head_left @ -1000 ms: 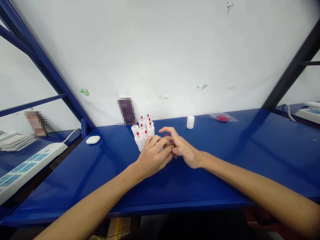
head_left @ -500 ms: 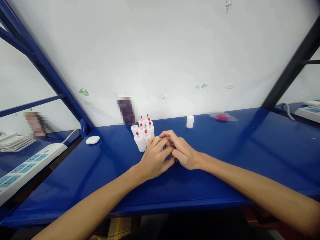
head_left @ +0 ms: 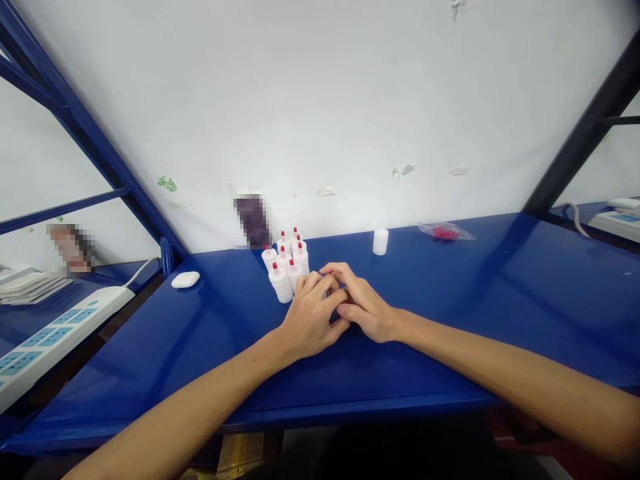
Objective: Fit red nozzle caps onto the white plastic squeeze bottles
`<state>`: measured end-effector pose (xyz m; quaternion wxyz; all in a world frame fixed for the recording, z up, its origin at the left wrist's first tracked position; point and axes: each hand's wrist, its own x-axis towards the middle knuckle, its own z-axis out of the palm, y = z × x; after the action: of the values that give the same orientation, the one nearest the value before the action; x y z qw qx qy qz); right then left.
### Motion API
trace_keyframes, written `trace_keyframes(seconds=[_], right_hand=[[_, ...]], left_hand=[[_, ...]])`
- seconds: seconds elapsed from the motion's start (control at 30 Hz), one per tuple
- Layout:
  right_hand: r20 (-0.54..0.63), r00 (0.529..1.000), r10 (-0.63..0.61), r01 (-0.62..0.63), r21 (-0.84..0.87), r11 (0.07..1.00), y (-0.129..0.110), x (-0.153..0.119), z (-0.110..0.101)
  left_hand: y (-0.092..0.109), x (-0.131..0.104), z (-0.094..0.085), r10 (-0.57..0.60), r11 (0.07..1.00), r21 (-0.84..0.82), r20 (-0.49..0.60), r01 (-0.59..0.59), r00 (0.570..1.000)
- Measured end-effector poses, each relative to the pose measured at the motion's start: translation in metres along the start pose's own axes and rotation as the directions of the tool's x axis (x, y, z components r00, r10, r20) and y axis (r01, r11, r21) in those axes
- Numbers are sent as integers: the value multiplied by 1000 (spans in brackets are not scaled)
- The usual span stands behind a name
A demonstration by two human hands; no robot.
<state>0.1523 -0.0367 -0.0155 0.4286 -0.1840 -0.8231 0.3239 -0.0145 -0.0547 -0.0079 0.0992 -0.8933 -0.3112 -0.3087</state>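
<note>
My left hand (head_left: pixel 314 315) is curled around a white bottle, mostly hidden behind the fingers, at the middle of the blue table (head_left: pixel 425 360). Against it, from the right, rests my right hand (head_left: pixel 367 305), its fingers bent over the top, where a bit of red shows. What the right fingertips pinch is too covered to see fully. Just left and behind stand several white bottles (head_left: pixel 281 285) with red tips, grouped upright close to my left knuckles.
One white bottle without a visible tip (head_left: pixel 381 242) stands near the wall. A clear bag with red pieces (head_left: pixel 445 232) lies farther right. On the left are a white oval object (head_left: pixel 185 280) and a power strip (head_left: pixel 60 333). Blue posts rise at both sides.
My right fingers have closed in slightly over the top of the held bottle, and less of the red shows. My left hand has hardly moved.
</note>
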Motion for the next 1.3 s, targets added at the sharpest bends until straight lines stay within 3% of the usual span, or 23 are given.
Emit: trace_keyframes(seconds=[0.13, 0.23, 0.37, 0.43, 0.57, 0.73, 1.0, 1.1, 1.23, 1.3], right_hand=[[-53, 998, 46, -46, -2, 999, 3, 3, -11], [-266, 959, 94, -101, -12, 995, 5, 11, -33], [-564, 818, 108, -162, -46, 986, 11, 33, -81], [-638, 760, 126, -196, -40, 980, 19, 47, -105], [-708, 696, 120, -225, -57, 973, 41, 69, -140], [-691, 695, 199, -307, -35, 951, 67, 81, -147], [-616, 728, 301, -384, -2, 923, 92, 74, -133], [-618, 734, 284, -381, -28, 924, 98, 69, -132], [-578, 775, 257, -342, -40, 939, 104, 63, -132], [-571, 766, 295, -382, -36, 923, 107, 59, -133]], left_hand=[[-12, 7, -19, 24, 998, 64, -162, -13, 986], [-28, 12, -35, 35, 969, 244, -264, 32, 964], [-42, 14, -42, 49, 908, 418, -179, 30, 983], [-44, 14, -39, 45, 895, 446, -110, 9, 993], [-43, 13, -33, 28, 883, 470, -21, -15, 999], [-43, 15, -38, 25, 891, 455, -29, -9, 999], [-54, 16, -56, 37, 896, 441, -189, 51, 981], [-57, 17, -59, 71, 909, 416, -176, 9, 982], [-57, 17, -59, 144, 944, 315, -134, -95, 981], [-56, 16, -57, 159, 952, 286, -158, -109, 974]])
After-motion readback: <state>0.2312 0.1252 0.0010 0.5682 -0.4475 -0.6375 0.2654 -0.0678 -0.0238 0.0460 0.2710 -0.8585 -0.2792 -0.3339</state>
